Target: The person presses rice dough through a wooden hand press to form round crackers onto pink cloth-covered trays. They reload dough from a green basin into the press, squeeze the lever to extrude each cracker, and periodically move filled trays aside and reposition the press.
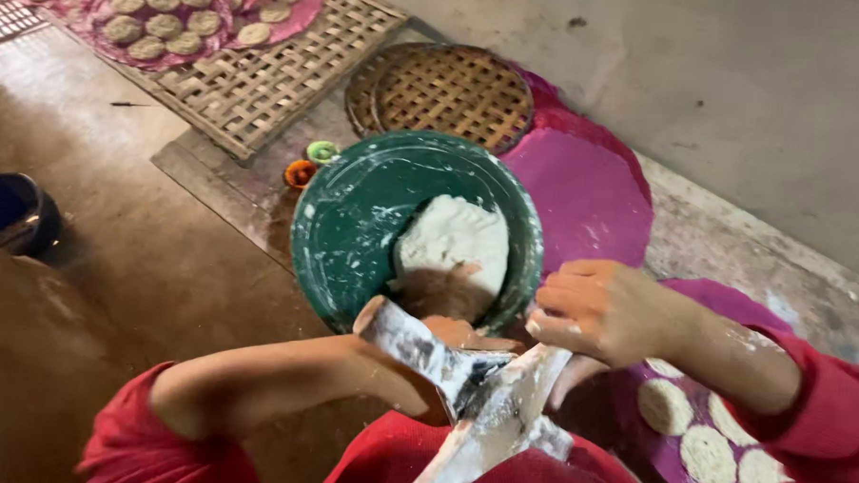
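- Floor (pixel 143 260) is brown and takes up most of the view, with a grey wall (pixel 739 90) at the top right.
- Woven bamboo mat (pixel 264 83) lies on the floor at the top, and pink cloth (pixel 304 9) on it carries rows of small round dough cakes (pixel 161 23).
- Green bowl (pixel 354 220) sits in the middle, smeared with white, and a big lump of white dough (pixel 453 238) lies inside it on the right side.
- Round woven tray (pixel 454 90) rests just behind the bowl, partly on a round pink sheet (pixel 583 194).
- Wooden press (pixel 486 405) is a floury white tool with two arms, held close to the red-sleeved body just below the bowl.
- Left hand (pixel 411 369) is closed around one arm of the press.
- Right hand (pixel 603 309) is curled with the fingers bent in, touching the top of the other arm; I cannot tell how tight it grips.
- More flat white cakes (pixel 708 456) lie on pink cloth under the right arm.
- Two little cups, one green (pixel 322 152) and one orange (pixel 300 173), stand just left of the bowl.
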`<state>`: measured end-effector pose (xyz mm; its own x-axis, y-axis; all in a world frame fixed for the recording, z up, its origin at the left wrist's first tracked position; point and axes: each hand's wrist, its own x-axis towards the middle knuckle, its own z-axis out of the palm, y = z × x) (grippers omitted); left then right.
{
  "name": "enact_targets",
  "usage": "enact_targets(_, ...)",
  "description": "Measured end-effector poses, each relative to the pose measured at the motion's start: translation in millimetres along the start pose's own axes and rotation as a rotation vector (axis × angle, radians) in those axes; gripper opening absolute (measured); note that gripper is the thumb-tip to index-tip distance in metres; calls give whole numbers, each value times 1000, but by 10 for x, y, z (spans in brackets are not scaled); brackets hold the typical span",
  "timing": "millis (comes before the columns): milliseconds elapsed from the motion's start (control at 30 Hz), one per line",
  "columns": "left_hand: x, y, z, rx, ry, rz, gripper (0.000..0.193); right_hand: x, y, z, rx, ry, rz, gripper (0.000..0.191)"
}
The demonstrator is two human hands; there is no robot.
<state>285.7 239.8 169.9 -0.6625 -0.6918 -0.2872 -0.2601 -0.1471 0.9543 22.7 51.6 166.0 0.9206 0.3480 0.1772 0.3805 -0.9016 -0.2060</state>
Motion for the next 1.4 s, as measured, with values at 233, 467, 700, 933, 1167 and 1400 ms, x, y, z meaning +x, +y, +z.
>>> enact_targets(233,228,-664,-166,858,217,-57,35,191,-179,333,614,5,221,35)
enact_targets(467,-190,-1688,-1052,-63,601,449,30,-345,-26,197,-94,268,220,22)
enact_targets(700,725,-2022,-499,-834,182,4,45,-338,476,67,-905,275,80,29)
enact_targets(933,864,-1645,-38,-525,502,115,36,-226,-55,258,-521,557,269,37)
enact_targets(1167,670,-1408,125,-221,575,192,39,-344,-324,456,-433,571,274,42)
enact_targets(1400,519,-1206,153,-373,671,-23,41,-163,-407,442,-405,585,311,53)
